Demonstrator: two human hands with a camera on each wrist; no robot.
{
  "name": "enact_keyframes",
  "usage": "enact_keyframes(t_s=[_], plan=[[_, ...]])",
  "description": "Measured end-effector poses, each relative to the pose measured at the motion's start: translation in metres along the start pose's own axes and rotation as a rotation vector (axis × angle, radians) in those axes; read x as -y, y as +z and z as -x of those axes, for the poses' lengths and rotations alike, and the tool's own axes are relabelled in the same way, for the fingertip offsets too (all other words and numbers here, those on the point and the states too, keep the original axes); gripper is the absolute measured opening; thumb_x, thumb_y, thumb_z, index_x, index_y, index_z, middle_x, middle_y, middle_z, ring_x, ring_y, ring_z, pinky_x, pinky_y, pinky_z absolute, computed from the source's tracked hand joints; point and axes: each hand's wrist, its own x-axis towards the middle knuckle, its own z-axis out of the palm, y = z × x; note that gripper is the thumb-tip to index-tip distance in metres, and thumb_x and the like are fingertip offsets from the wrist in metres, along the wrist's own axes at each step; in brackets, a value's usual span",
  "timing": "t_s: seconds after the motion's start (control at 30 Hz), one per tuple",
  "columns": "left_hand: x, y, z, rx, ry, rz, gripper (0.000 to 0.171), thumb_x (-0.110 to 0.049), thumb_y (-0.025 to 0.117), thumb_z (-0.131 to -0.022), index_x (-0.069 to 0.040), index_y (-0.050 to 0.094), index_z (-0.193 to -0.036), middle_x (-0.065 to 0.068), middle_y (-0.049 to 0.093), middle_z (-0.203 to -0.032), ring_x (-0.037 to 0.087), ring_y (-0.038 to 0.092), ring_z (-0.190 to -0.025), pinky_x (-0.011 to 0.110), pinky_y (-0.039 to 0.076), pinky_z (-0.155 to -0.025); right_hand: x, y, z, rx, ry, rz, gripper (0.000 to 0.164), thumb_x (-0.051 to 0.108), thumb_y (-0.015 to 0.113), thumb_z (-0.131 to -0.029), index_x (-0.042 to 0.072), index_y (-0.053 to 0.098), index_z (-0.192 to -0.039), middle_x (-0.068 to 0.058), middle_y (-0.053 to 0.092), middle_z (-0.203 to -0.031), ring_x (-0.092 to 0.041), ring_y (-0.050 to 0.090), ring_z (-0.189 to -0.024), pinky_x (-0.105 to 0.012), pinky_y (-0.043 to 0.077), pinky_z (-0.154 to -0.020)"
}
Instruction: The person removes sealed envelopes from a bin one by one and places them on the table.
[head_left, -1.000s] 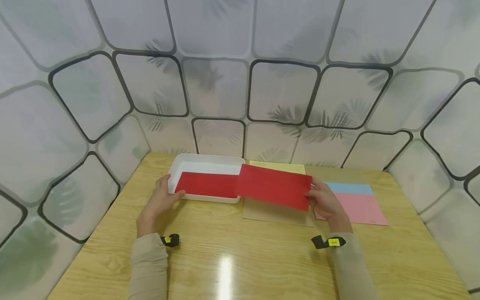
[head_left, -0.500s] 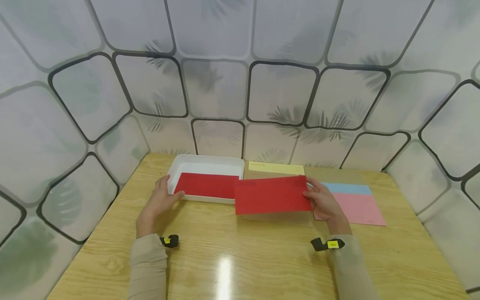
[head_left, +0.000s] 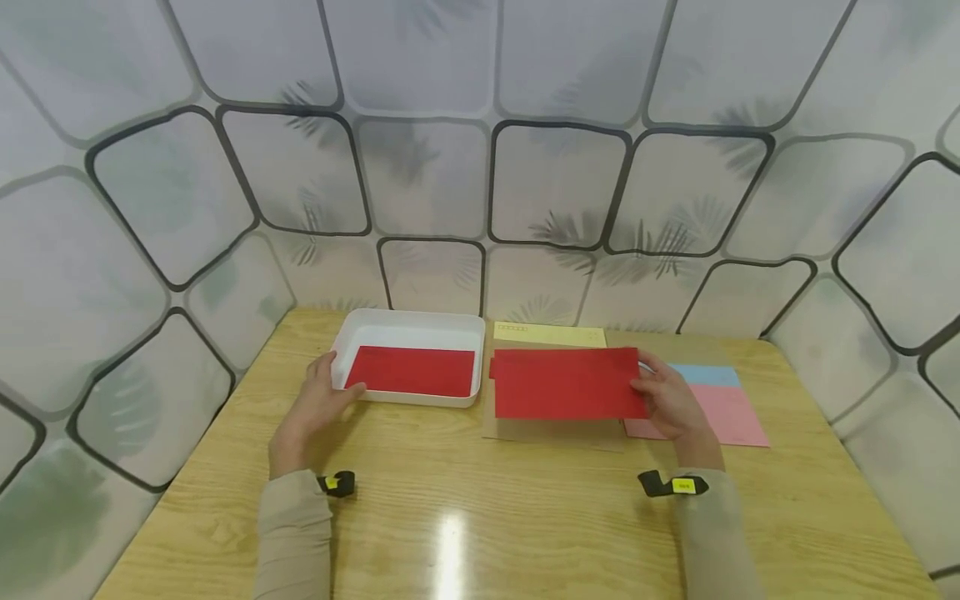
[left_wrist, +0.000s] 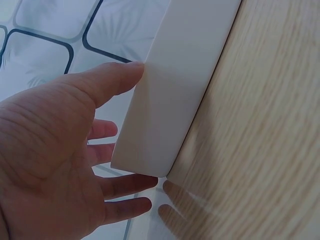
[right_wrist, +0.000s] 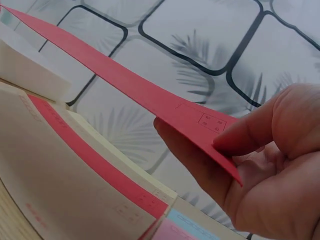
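Note:
My right hand (head_left: 675, 404) pinches the right end of a red envelope (head_left: 566, 383) between thumb and fingers. Printed stamp boxes show on that envelope in the right wrist view. It hangs over a stack where a kraft envelope (right_wrist: 65, 160), a red strip of another envelope (right_wrist: 100, 155) and a yellow envelope (head_left: 547, 334) overlap. My left hand (head_left: 313, 408) rests at the front left corner of a white tray (head_left: 420, 321), thumb tip on the rim and fingers extended along the side. Inside the tray lies a second red envelope (head_left: 411, 371).
To the right, pink (head_left: 731, 412) and blue (head_left: 705, 376) envelopes overlap, with brown paper (head_left: 667, 346) behind them. Everything lies on a wooden table (head_left: 480, 517). A patterned wall covering (head_left: 555, 183) rises behind the table's back edge.
My right hand has swung the red envelope down off the tray's right edge, then moved it right, over the kraft envelope. My left hand stays at the tray corner.

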Motion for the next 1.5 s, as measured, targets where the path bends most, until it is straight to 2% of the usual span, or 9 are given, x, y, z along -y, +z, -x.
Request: enact_keyframes(t_s=[0.27, 0.53, 0.6, 0.77, 0.87, 1.0, 1.1, 1.2, 1.5], plan=[[0.001, 0.000, 0.002, 0.007, -0.007, 0.006, 0.095, -0.039, 0.061, -0.096, 0.000, -0.001, -0.157, 0.029, 0.001, -0.160, 0.049, 0.020, -0.140, 0.066, 0.022, -0.113, 0.005, -0.016, 0.009, -0.058, 0.016, 0.023, 0.065, -0.009, 0.039, -0.100, -0.003, 0.007, -0.156, 0.012, 0.065, -0.107, -0.006, 0.066, -0.093, -0.024, 0.056, -0.076], [0.000, -0.001, 0.001, 0.007, -0.002, 0.008, 0.095, -0.039, 0.061, -0.096, -0.001, -0.001, -0.157, 0.029, 0.001, -0.160, 0.049, 0.021, -0.140, 0.067, 0.022, -0.112, 0.005, -0.031, 0.022, -0.076, -0.014, 0.012, 0.053, -0.011, 0.040, -0.099, 0.004, 0.026, -0.147, 0.010, 0.067, -0.106, -0.006, 0.066, -0.091, -0.023, 0.056, -0.075], [0.000, -0.001, 0.001, 0.004, 0.005, 0.005, 0.095, -0.039, 0.061, -0.096, -0.001, -0.001, -0.157, 0.029, 0.002, -0.160, 0.049, 0.021, -0.140, 0.067, 0.022, -0.112, 0.005, -0.034, 0.024, -0.084, -0.011, 0.038, 0.052, -0.010, 0.040, -0.099, 0.001, 0.025, -0.148, 0.011, 0.068, -0.104, -0.005, 0.066, -0.090, -0.022, 0.055, -0.074], [0.000, -0.001, 0.002, 0.001, 0.012, -0.002, 0.095, -0.039, 0.061, -0.096, 0.000, -0.001, -0.156, 0.030, 0.002, -0.159, 0.050, 0.023, -0.138, 0.067, 0.022, -0.112, 0.004, -0.038, 0.030, -0.085, 0.012, 0.100, 0.061, -0.009, 0.039, -0.100, -0.010, 0.008, -0.152, 0.015, 0.067, -0.103, -0.002, 0.065, -0.091, -0.021, 0.055, -0.075], [-0.001, -0.001, 0.002, 0.001, 0.009, -0.003, 0.095, -0.038, 0.061, -0.097, 0.000, -0.001, -0.156, 0.029, 0.001, -0.159, 0.050, 0.023, -0.138, 0.067, 0.022, -0.112, 0.001, -0.039, 0.033, -0.057, -0.009, 0.088, 0.056, -0.010, 0.040, -0.099, -0.008, 0.018, -0.151, 0.014, 0.068, -0.105, -0.003, 0.065, -0.092, -0.021, 0.055, -0.075], [-0.002, -0.001, 0.002, 0.008, 0.005, -0.001, 0.095, -0.038, 0.061, -0.097, 0.000, -0.001, -0.157, 0.030, 0.001, -0.159, 0.050, 0.022, -0.138, 0.067, 0.022, -0.112, -0.004, -0.033, 0.031, -0.036, 0.006, 0.123, 0.052, -0.010, 0.040, -0.098, -0.007, 0.024, -0.148, 0.013, 0.067, -0.106, -0.004, 0.066, -0.090, -0.022, 0.056, -0.073], [-0.001, -0.002, 0.002, 0.011, 0.003, 0.002, 0.095, -0.038, 0.061, -0.097, 0.000, -0.002, -0.157, 0.029, 0.001, -0.159, 0.050, 0.022, -0.138, 0.067, 0.023, -0.112, -0.007, -0.023, 0.025, -0.036, 0.066, 0.199, 0.058, -0.007, 0.038, -0.099, -0.011, 0.014, -0.151, 0.014, 0.065, -0.106, -0.005, 0.065, -0.088, -0.024, 0.057, -0.072], [-0.001, -0.002, 0.002, 0.009, 0.004, 0.002, 0.095, -0.039, 0.061, -0.096, -0.001, -0.001, -0.157, 0.029, 0.001, -0.160, 0.050, 0.023, -0.138, 0.067, 0.023, -0.112, -0.011, -0.013, 0.022, -0.018, 0.096, 0.232, 0.059, -0.006, 0.038, -0.099, -0.012, 0.013, -0.152, 0.011, 0.063, -0.109, -0.005, 0.064, -0.088, -0.025, 0.057, -0.073], [-0.002, -0.002, 0.002, 0.000, 0.019, 0.001, 0.094, -0.038, 0.062, -0.096, 0.001, 0.001, -0.156, 0.030, 0.004, -0.159, 0.049, 0.023, -0.139, 0.067, 0.024, -0.112, -0.022, 0.007, 0.018, 0.012, 0.103, 0.228, 0.059, -0.008, 0.038, -0.096, -0.014, 0.015, -0.149, 0.004, 0.062, -0.108, -0.007, 0.064, -0.086, -0.027, 0.056, -0.071]])
